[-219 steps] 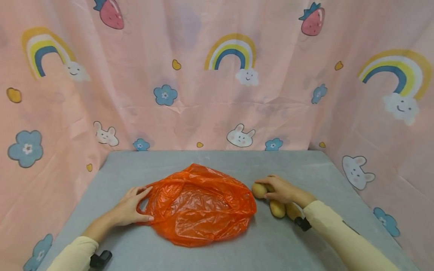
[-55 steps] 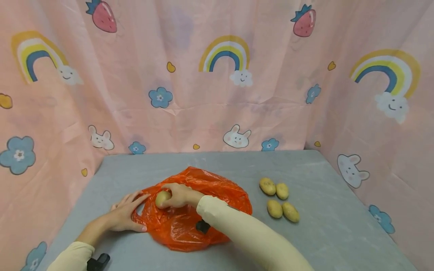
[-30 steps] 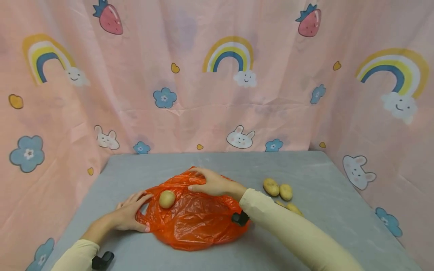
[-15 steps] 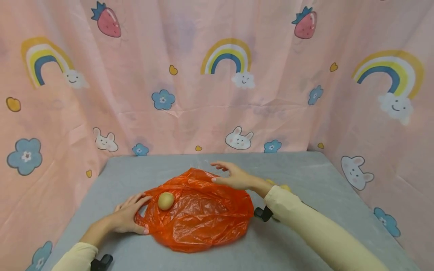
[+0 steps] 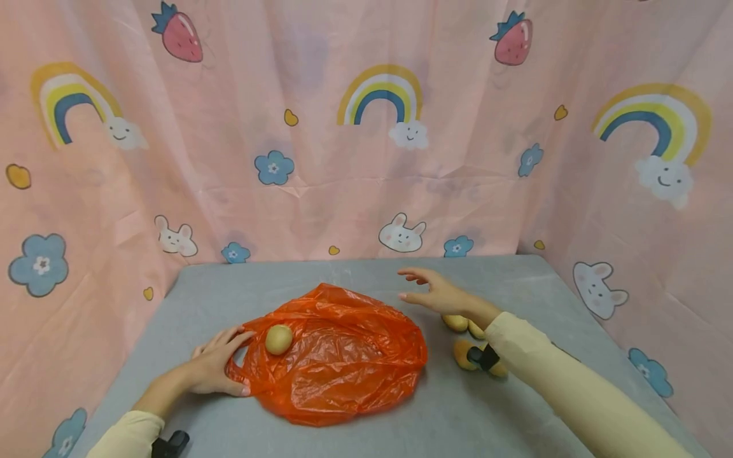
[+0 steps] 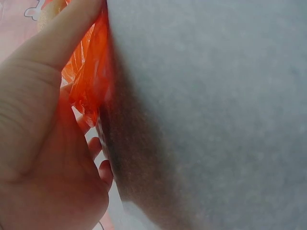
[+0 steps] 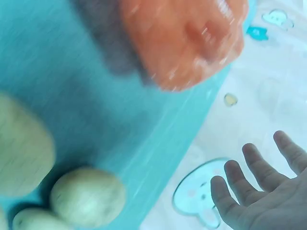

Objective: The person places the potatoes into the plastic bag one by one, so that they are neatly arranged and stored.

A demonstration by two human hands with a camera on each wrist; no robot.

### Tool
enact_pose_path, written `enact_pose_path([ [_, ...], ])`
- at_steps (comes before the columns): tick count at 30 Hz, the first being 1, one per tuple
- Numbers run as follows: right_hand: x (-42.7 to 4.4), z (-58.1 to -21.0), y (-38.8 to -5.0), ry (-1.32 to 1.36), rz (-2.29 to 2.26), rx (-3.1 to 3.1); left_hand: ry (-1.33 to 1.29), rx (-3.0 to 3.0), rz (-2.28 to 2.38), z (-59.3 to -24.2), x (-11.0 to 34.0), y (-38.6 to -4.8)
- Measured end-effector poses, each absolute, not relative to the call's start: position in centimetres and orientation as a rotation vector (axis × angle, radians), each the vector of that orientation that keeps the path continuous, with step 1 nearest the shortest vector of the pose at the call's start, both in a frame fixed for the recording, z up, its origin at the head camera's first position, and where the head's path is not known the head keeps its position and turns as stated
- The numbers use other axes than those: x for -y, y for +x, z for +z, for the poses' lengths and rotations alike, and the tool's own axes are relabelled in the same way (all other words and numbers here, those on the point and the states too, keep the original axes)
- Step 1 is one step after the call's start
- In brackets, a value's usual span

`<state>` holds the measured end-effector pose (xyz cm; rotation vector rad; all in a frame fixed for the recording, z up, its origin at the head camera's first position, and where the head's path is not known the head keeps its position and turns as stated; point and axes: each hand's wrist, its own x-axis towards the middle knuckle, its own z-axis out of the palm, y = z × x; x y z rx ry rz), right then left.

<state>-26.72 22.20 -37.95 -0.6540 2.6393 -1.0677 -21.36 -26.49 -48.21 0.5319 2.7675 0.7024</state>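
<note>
An orange plastic bag (image 5: 343,362) lies spread on the grey table, with one potato (image 5: 279,340) on its left part, near the handle. At the bag's left edge rests my left hand (image 5: 214,366), thumb and fingers spread and touching the plastic around the handle loop. My right hand (image 5: 438,296) hovers past the bag's right end, fingers apart and holding nothing. Below and behind its wrist several more potatoes (image 5: 456,323) lie on the table, partly hidden by the sleeve and wrist camera. In the right wrist view, potatoes (image 7: 88,196) sit at lower left.
The grey table (image 5: 217,286) is bordered at the back and sides by a pink curtain (image 5: 321,210) printed with rainbows, flowers and rabbits. A black wrist camera (image 5: 483,357) hangs under the right forearm, just over the potatoes.
My right hand picked a potato from the group at right, set it on the bag's left part and let go. It has since moved back right. The left hand has stayed at the handle.
</note>
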Motion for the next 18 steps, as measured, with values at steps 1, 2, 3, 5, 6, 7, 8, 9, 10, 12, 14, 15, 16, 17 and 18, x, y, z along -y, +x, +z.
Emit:
enact_pose_path([
  [1, -22.6, -38.0, -26.8, -0.643, -1.065, -2.644, 0.53, -2.767, 0.701, -48.2, 26.5, -21.4],
  [2, -23.1, -38.1, -26.8, -0.634, -1.06, -2.652, 0.529, -2.766, 0.698, -48.2, 26.5, -21.4],
  [3, -23.5, -38.1, -26.9, -0.625, -1.051, -2.662, 0.528, -2.766, 0.697, -48.2, 26.5, -21.4],
  [5, -24.3, -38.3, -26.8, -0.603, -1.043, -2.672, 0.525, -2.764, 0.699, -48.3, 26.5, -21.3],
  [6, -24.7, -38.4, -26.8, -0.591, -1.028, -2.682, 0.525, -2.765, 0.699, -48.3, 26.5, -21.3],
  [7, -25.1, -38.6, -26.9, -0.574, -1.019, -2.689, 0.524, -2.766, 0.699, -48.4, 26.5, -21.3],
  [8, -25.4, -38.7, -26.9, -0.566, -1.012, -2.692, 0.525, -2.766, 0.698, -48.5, 26.6, -21.3],
  [9, -25.8, -38.9, -26.9, -0.552, -1.007, -2.692, 0.524, -2.767, 0.7, -48.5, 26.6, -21.3],
  [10, -26.2, -39.0, -27.0, -0.55, -0.999, -2.691, 0.522, -2.766, 0.704, -48.5, 26.6, -21.2],
  [12, -26.9, -39.3, -27.1, -0.535, -0.987, -2.685, 0.519, -2.762, 0.713, -48.5, 26.6, -21.2],
  [14, -27.6, -39.6, -27.1, -0.537, -0.983, -2.674, 0.517, -2.757, 0.72, -48.5, 26.6, -21.2],
  [15, -27.9, -39.8, -27.1, -0.539, -0.982, -2.667, 0.517, -2.757, 0.724, -48.5, 26.6, -21.2],
  [16, -28.3, -40.0, -27.2, -0.555, -0.973, -2.663, 0.519, -2.757, 0.726, -48.5, 26.6, -21.2],
  [17, -28.6, -40.1, -27.2, -0.558, -0.97, -2.655, 0.523, -2.759, 0.726, -48.5, 26.6, -21.2],
  [18, -28.9, -40.2, -27.3, -0.576, -0.962, -2.646, 0.527, -2.763, 0.723, -48.5, 26.6, -21.2],
])
